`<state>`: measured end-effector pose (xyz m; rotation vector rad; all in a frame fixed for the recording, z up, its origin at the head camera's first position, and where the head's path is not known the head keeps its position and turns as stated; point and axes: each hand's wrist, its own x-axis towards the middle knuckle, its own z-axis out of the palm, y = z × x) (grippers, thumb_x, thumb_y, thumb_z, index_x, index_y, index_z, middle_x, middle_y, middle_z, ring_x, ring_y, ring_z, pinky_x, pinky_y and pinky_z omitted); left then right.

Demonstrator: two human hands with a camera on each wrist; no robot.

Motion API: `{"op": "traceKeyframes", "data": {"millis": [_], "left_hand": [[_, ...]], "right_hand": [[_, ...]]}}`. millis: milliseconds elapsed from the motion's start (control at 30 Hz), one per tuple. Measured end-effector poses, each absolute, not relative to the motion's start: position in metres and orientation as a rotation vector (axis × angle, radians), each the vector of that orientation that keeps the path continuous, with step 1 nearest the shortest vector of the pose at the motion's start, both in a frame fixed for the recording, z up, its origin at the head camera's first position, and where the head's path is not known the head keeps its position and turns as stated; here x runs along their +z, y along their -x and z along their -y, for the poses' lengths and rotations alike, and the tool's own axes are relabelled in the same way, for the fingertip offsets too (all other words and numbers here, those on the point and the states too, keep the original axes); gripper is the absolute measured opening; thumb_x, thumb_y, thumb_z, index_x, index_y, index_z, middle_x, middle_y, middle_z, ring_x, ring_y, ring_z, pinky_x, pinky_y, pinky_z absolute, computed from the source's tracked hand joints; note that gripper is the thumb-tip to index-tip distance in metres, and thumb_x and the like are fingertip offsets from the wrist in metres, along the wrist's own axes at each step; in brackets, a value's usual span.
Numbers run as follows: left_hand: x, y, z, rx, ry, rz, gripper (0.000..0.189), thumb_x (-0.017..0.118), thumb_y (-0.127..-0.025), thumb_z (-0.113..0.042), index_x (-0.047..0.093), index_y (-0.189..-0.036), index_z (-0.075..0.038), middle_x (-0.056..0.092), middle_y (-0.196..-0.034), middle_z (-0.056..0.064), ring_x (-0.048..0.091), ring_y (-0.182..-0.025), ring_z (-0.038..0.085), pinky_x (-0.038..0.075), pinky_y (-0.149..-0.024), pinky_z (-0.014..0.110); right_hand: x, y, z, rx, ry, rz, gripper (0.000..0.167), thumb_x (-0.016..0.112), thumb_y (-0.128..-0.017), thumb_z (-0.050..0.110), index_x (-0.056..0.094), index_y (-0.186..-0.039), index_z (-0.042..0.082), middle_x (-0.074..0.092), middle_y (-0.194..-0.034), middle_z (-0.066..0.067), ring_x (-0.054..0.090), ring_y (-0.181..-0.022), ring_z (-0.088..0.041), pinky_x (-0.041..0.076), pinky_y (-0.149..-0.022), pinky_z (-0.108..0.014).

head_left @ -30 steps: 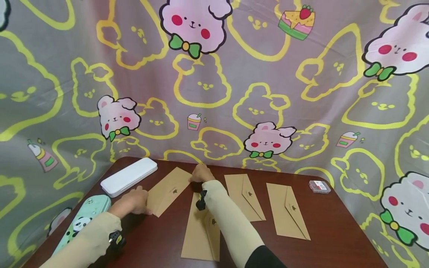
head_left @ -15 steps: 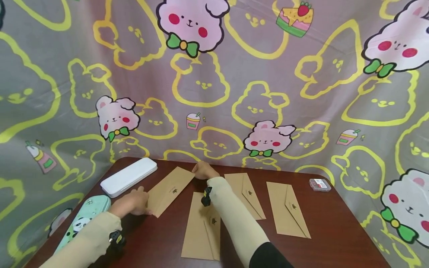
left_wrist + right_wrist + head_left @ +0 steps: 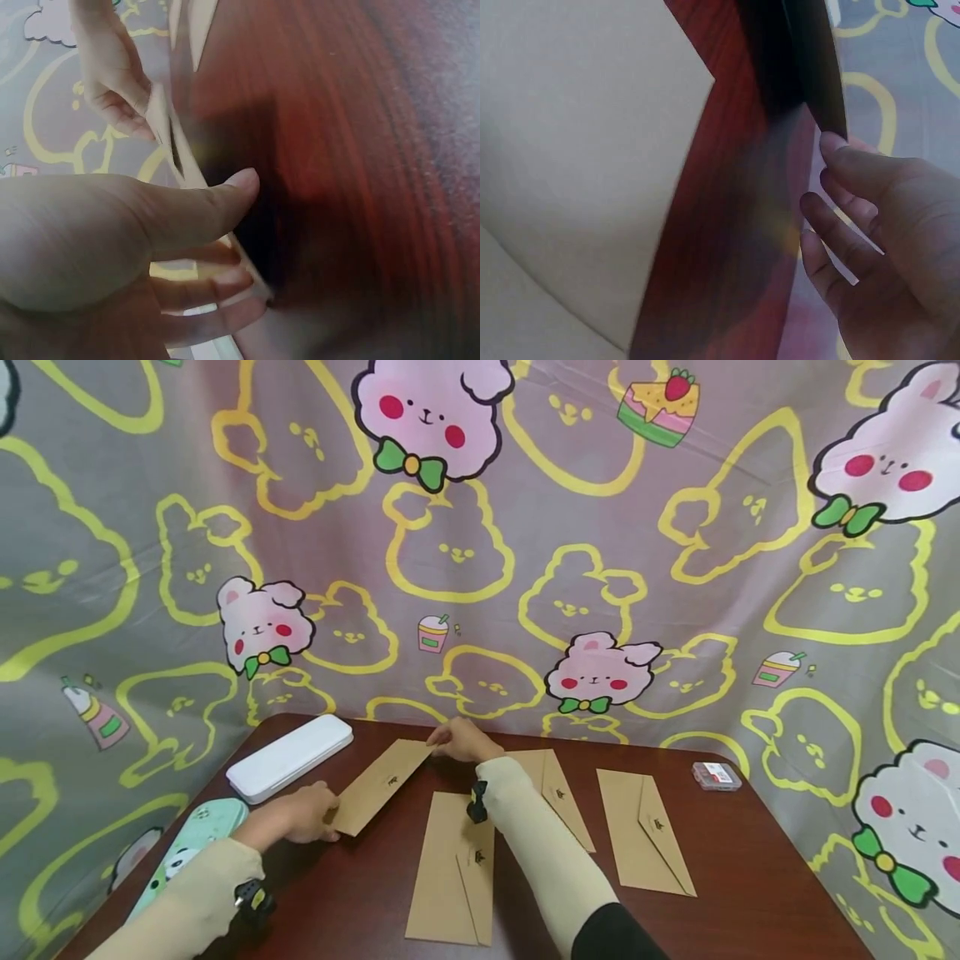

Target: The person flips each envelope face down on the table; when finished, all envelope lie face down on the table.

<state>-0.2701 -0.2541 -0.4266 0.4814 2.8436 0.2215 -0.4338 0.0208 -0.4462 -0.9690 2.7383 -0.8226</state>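
A brown kraft envelope (image 3: 382, 785) with a small dark print hangs tilted just above the table, one long edge raised. My left hand (image 3: 300, 814) pinches its near left end; in the left wrist view the thumb (image 3: 217, 202) lies on one side and the fingers behind. At the far right corner my right hand (image 3: 465, 741) pinches the same envelope between thumb and forefinger, the other fingers loosely bent. Below the right forearm lies a second envelope (image 3: 438, 877) with its flap side up. Two more, a partly covered envelope (image 3: 558, 793) and another envelope (image 3: 637, 831), lie to the right.
A white case (image 3: 288, 756) stands at the back left of the dark wooden table (image 3: 750, 877). Beside the left forearm is a mint pencil case (image 3: 206, 827) with a panda. A small clear box (image 3: 716, 776) sits at the far right. A patterned curtain (image 3: 480, 568) hangs behind.
The right hand has moved from above the middle envelope to the left envelope's far corner and gripped it. Both hands have lifted and tilted that envelope off the table.
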Motion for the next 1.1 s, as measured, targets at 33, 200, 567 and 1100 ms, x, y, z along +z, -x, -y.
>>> {"op": "traceKeyframes", "data": {"millis": [33, 200, 567, 1100], "left_hand": [[-0.427, 0.271, 0.255, 0.244, -0.522, -2.841, 0.025, 0.083, -0.086, -0.021, 0.065, -0.089, -0.003, 0.049, -0.083, 0.005, 0.046, -0.077, 0.019, 0.039, -0.068, 0.032], [-0.429, 0.272, 0.263, 0.366, -0.618, -2.809, 0.021, 0.081, -0.086, -0.014, 0.063, -0.08, -0.006, 0.051, -0.071, -0.002, 0.043, -0.066, 0.01, 0.036, -0.062, 0.026], [-0.423, 0.267, 0.261, 0.511, -0.624, -2.748, 0.041, 0.08, -0.089, -0.018, 0.072, -0.123, 0.004, 0.075, -0.119, 0.017, 0.069, -0.116, 0.034, 0.055, -0.097, 0.051], [-0.419, 0.253, 0.245, 0.667, -0.595, -2.859, 0.096, 0.083, -0.084, -0.042, 0.039, -0.152, 0.009, 0.068, -0.133, 0.021, 0.065, -0.123, 0.038, 0.052, -0.099, 0.057]], "right_hand": [[-0.445, 0.434, -0.021, -0.829, 0.983, -2.742, 0.016, 0.074, -0.095, 0.015, 0.08, -0.11, 0.014, 0.078, -0.114, -0.004, 0.071, -0.11, -0.021, 0.056, -0.094, -0.034], [-0.438, 0.436, -0.023, -0.884, 1.053, -2.718, 0.02, 0.068, -0.1, 0.018, 0.077, -0.116, 0.011, 0.078, -0.118, -0.005, 0.07, -0.115, -0.021, 0.055, -0.098, -0.035], [-0.434, 0.436, -0.017, -1.2, 1.03, -2.666, 0.031, 0.064, -0.102, 0.021, 0.07, -0.131, 0.013, 0.073, -0.13, -0.007, 0.066, -0.125, -0.021, 0.053, -0.104, -0.038], [-0.432, 0.432, -0.003, -1.295, 1.047, -2.64, 0.044, 0.061, -0.104, 0.02, 0.058, -0.146, 0.01, 0.068, -0.137, -0.017, 0.065, -0.128, -0.028, 0.054, -0.103, -0.042]]}}
